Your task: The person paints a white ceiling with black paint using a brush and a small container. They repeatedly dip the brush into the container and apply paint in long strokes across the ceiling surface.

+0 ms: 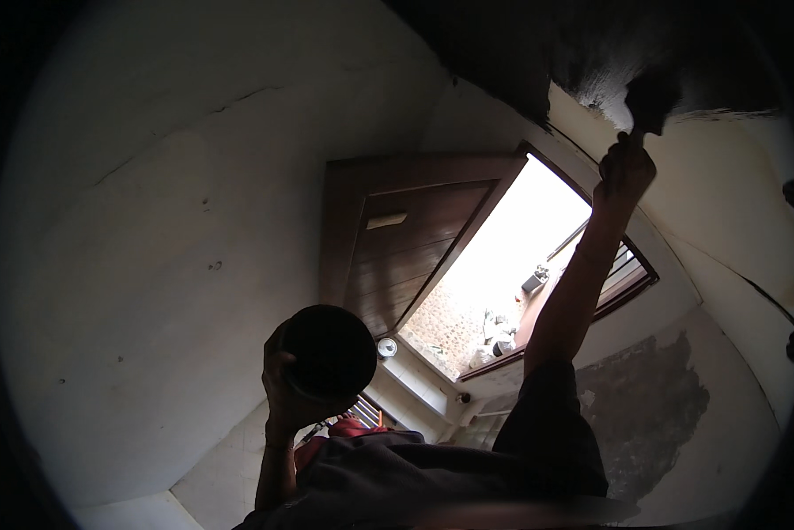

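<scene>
My right arm is raised high to the upper right. In its closed hand (625,172) is the handle of a wide, dark paintbrush (651,102). The bristles meet the overhead surface, where a dark, black-looking coat (503,40) borders a pale, uncoated strip (724,150). Streaky, thinner strokes show beside the brush. Lower down, my left hand (278,380) grips a dark round container (331,353) from its left side, thumb against it. Its inside is too dark to make out.
A brown wooden door (415,230) stands ajar beside a bright doorway (503,265). A pale cracked wall (150,221) fills the left. A dark grey patch (649,415) marks the lower right wall. Cables (759,291) run along the right. A small white round thing (387,348) lies below the door.
</scene>
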The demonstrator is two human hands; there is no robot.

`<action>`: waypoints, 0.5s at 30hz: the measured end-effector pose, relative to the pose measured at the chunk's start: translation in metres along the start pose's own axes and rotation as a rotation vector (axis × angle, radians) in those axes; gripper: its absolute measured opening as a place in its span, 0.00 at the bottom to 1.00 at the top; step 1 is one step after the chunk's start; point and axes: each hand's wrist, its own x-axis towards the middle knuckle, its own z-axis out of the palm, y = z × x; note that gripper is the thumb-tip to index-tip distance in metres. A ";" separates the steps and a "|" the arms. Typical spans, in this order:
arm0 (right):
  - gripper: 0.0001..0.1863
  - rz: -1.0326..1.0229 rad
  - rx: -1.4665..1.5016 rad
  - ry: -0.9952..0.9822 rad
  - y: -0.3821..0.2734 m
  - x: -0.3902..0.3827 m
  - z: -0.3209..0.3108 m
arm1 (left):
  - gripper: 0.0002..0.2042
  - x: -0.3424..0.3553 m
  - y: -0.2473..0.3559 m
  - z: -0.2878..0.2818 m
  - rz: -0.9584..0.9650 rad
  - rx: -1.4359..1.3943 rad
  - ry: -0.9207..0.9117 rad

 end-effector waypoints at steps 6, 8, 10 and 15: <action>0.23 -0.584 -0.470 0.020 -0.049 -0.047 -0.017 | 0.53 0.003 -0.005 0.003 0.025 -0.052 0.001; 0.25 -0.642 -0.538 0.079 -0.039 -0.045 -0.018 | 0.53 0.002 -0.006 0.001 0.026 -0.036 -0.001; 0.27 -0.613 -0.498 0.140 -0.008 -0.042 -0.015 | 0.53 0.000 -0.005 0.002 0.013 -0.022 0.004; 0.29 -0.608 -0.632 0.097 0.108 0.029 -0.014 | 0.53 -0.004 -0.002 0.000 -0.001 0.003 0.003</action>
